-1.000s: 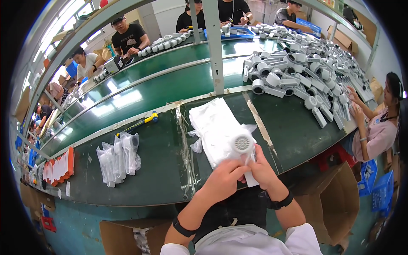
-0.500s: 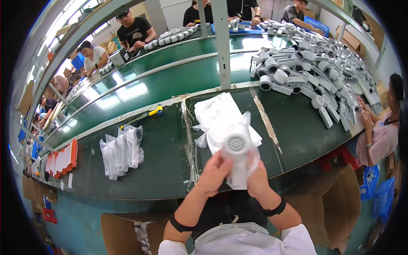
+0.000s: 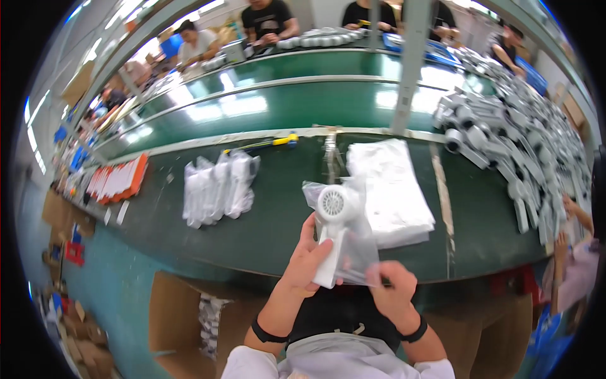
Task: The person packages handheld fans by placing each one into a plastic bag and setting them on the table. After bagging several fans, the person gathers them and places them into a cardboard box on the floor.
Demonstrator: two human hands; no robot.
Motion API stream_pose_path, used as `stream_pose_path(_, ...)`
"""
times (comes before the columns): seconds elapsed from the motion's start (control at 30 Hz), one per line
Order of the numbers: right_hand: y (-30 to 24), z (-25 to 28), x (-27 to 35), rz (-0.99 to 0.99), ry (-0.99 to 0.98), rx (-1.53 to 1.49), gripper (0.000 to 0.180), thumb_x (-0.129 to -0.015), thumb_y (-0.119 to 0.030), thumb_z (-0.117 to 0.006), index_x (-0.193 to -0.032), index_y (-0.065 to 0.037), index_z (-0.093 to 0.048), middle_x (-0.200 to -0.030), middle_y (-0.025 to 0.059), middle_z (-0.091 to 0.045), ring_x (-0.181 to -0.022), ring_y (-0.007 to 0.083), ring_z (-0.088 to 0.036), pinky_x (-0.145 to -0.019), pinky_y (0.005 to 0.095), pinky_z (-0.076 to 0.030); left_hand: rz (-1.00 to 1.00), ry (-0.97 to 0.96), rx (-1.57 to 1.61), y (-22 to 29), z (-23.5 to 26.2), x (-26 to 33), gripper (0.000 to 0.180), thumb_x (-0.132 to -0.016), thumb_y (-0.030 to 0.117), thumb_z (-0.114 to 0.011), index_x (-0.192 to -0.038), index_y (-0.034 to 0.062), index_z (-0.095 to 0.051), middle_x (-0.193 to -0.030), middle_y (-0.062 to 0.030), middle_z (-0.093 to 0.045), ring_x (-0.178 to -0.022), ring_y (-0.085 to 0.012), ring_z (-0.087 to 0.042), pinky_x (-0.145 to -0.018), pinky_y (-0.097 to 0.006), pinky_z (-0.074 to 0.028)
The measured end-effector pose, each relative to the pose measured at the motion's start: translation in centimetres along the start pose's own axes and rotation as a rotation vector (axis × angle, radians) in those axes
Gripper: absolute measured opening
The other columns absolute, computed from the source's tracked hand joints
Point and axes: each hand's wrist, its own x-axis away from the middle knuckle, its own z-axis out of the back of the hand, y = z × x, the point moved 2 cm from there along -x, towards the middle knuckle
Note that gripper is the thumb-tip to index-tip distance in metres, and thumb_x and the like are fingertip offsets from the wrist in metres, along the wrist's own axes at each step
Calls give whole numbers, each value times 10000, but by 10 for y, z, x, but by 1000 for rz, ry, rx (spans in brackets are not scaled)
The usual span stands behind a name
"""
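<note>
In front of me, over the table's near edge, a white hair dryer point(image 3: 329, 256) with a round grille on its head sits in a clear plastic bag point(image 3: 361, 247). My left hand point(image 3: 302, 264) is wrapped round its handle, thumb across the front. Lower right of the handle, my right hand point(image 3: 394, 287) has its fingers closed on the bag's loose edge, slightly blurred. Just beyond my hands lies a stack of flat white bags point(image 3: 394, 196). Several bagged hair dryers point(image 3: 218, 189) lie in a row to the left.
A large heap of unbagged hair dryers point(image 3: 505, 139) covers the right side. A yellow-and-black hammer point(image 3: 265, 143) and orange-edged boxes point(image 3: 120, 180) lie left. Open cartons point(image 3: 173, 316) stand below the table edge. Co-workers sit across the green conveyor point(image 3: 303, 98); another person's hands point(image 3: 562, 243) are far right.
The view has swung left. My right hand has moved off the hair dryer to the bag's edge; the hair dryer now tilts in my left hand, left of the stack.
</note>
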Motion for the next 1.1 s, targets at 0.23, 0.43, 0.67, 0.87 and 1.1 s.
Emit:
stream_pose_path(0.23,30,9,23,-206,-227,-7,92,-794,-45,-736,-851,12,-690,-658,59,-634,-557,74,-558,-522,218,-432,-657,764,-730,150,89,55,305,-846,16,-664,-1128,3,-547,-982,-96,-638,-756,-169,-636,-519,-300,-547)
stream_pose_path(0.43,42,0,24,-232,-221,7,91,-831,-51,-715,-859,23,-669,-662,23,-604,-558,41,-505,-501,207,-387,-769,1216,-1305,261,228,67,301,-808,101,-671,-1073,-38,-632,-927,-101,-682,-810,-185,-644,-722,-304,-481)
stream_pose_path(0.67,59,4,30,-238,-119,-5,70,-824,-27,-711,-840,21,-663,-635,39,-591,-511,55,-512,-464,200,-384,-376,1269,-1578,256,305,24,448,-816,316,-682,-1142,13,-637,-1055,-209,-687,-989,-362,-656,-863,-413,-499)
stream_pose_path(0.87,57,1,28,-232,-123,48,58,-825,-17,-704,-839,17,-659,-645,39,-588,-507,59,-511,-458,203,-380,-642,1351,-1758,242,241,2,561,-805,425,-682,-1216,51,-602,-1248,-181,-600,-1167,-367,-553,-981,-450,-434)
stream_pose_path(1.1,54,-2,28,-148,-114,132,56,-810,-6,-702,-841,9,-658,-660,45,-595,-500,74,-503,-455,213,-366,-287,1049,-1981,233,239,-6,613,-704,399,-741,-1231,126,-590,-1312,-95,-531,-1198,-366,-493,-1003,-449,-421)
